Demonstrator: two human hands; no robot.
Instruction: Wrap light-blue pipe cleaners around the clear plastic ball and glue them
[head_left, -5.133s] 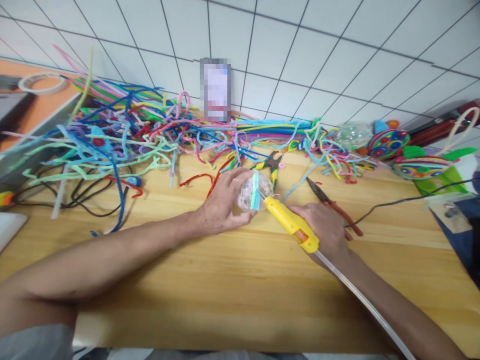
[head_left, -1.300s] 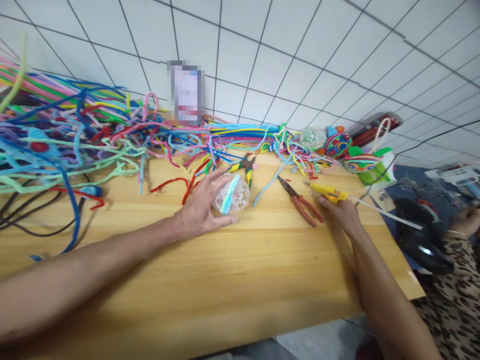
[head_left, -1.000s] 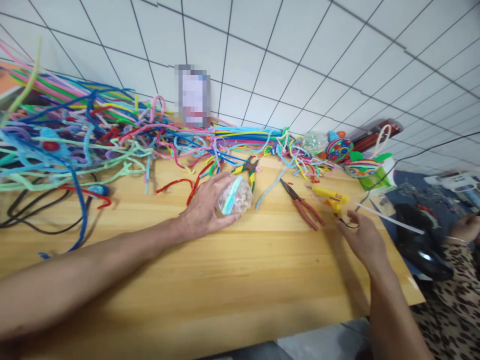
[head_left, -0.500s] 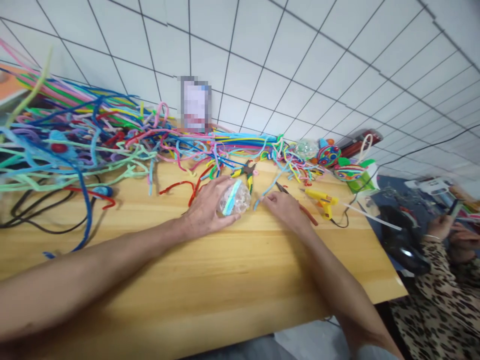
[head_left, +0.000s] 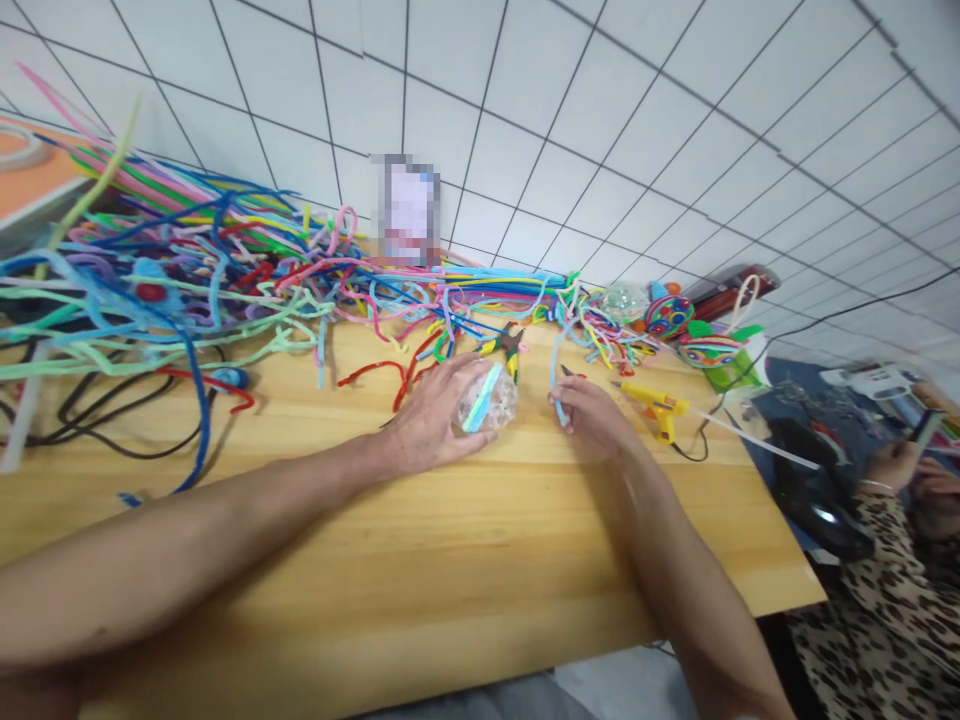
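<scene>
Near the middle of the wooden surface (head_left: 450,560), the clear ball (head_left: 502,412) sits in the left hand (head_left: 435,415), whose grip is curled around its left side, thumb below and fingers above. Whether the ball also rests on the wood, I cannot tell. To its right and apart from it, the right hand (head_left: 592,415) has its grip pinched on the lower end of a light-blue fuzzy wire (head_left: 556,365).

The wire's upper end reaches towards the heap of colored wires (head_left: 592,330), so a careless pull could snag and drag others along. The ball, round and smooth, might roll or slip if the left hand loosened. The blue-and-green strip (head_left: 482,400) on it could shift under pressure, should its glue be soft. The yellow glue gun (head_left: 660,405) lies close beyond the right hand; an elbow or finger swinging that way could meet a hot nozzle, and a tug on its cord (head_left: 691,457) could move it. The red-handled pliers, mostly hidden behind the right hand, could be knocked.

Compared with a second ago, the right hand has left the glue gun's side and taken the blue wire, which stands steeper. The left hand's hold on the ball looks unchanged.
</scene>
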